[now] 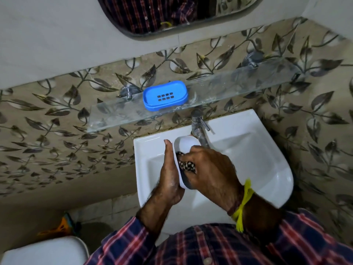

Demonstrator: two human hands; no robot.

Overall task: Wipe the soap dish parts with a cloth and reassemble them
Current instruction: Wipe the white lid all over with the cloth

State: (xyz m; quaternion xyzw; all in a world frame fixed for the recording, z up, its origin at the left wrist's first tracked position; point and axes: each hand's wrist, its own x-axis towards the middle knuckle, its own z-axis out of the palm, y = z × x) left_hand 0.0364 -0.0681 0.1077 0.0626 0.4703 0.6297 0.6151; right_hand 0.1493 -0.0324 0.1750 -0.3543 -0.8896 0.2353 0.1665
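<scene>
Over the sink, my left hand (pixel 170 173) holds the white soap dish base (pixel 184 145) from its left side, thumb along the rim. My right hand (pixel 209 169) presses a dark patterned cloth (pixel 186 165) into the base's hollow, fingers curled round the cloth. The blue slotted soap dish tray (pixel 165 95) lies apart on the glass shelf (pixel 238 87) above the sink, with nothing touching it.
A white wall basin (pixel 267 169) lies below my hands, with a metal tap (pixel 199 129) just behind the white base. A mirror (pixel 172 14) hangs higher up. A toilet lid (pixel 44 251) shows at bottom left, beside leaf-patterned tiles.
</scene>
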